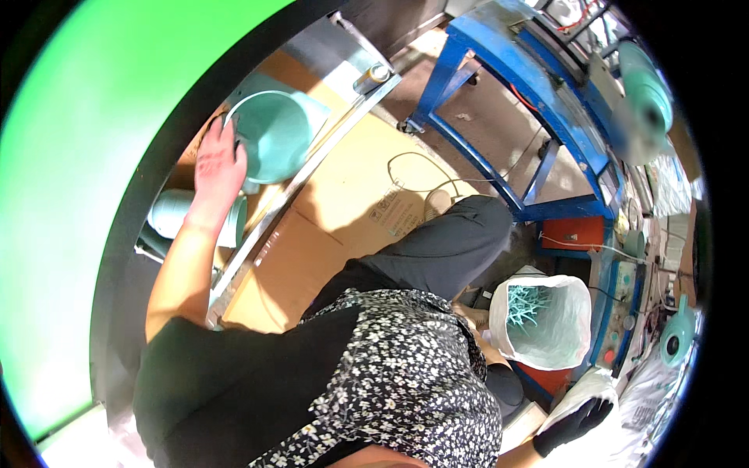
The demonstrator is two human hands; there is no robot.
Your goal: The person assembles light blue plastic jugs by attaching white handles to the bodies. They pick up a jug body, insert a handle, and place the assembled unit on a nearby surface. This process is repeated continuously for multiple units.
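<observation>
At the upper left, my bare left hand (218,160) is at the rim of a round teal bucket (273,144), its fingers along the left edge and its thumb on the near side. The bucket's open mouth faces up toward me. Another teal cylindrical container (170,214) lies beside my left wrist, partly hidden by the forearm. At the lower right, my right hand (576,427) wears a black glove. Its fingers stretch out over a white plastic bag (597,388), and I see nothing gripped in them.
A white-lined bin (573,312) with thin teal plastic scraps (527,303) stands right of my legs. A blue metal frame (476,152) on casters is beyond. Cardboard (343,187) lies beside a metal rail (312,164). A loose cable (394,168) curves near my foot.
</observation>
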